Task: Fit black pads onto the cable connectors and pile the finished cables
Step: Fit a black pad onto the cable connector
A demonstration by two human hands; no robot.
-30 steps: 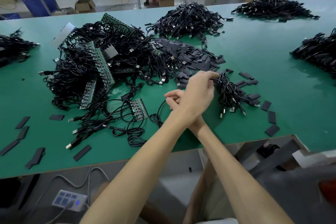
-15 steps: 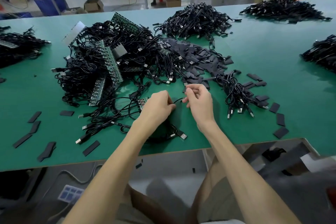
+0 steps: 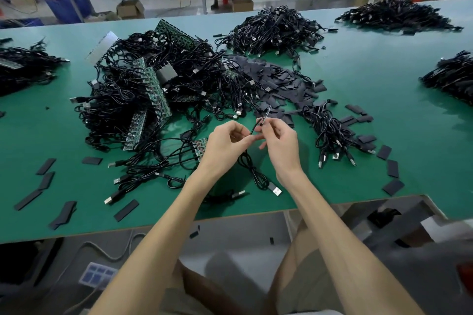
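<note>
Centre of frame: the left hand is pinching a black cable just below its small connector, while the right hand is pinching the connector end itself. The cable's USB plug is lying on the green table below the hands. Black pads are lying heaped above, with the cable bundle to their right. Markings on the circuit boards are too small to read.
</note>
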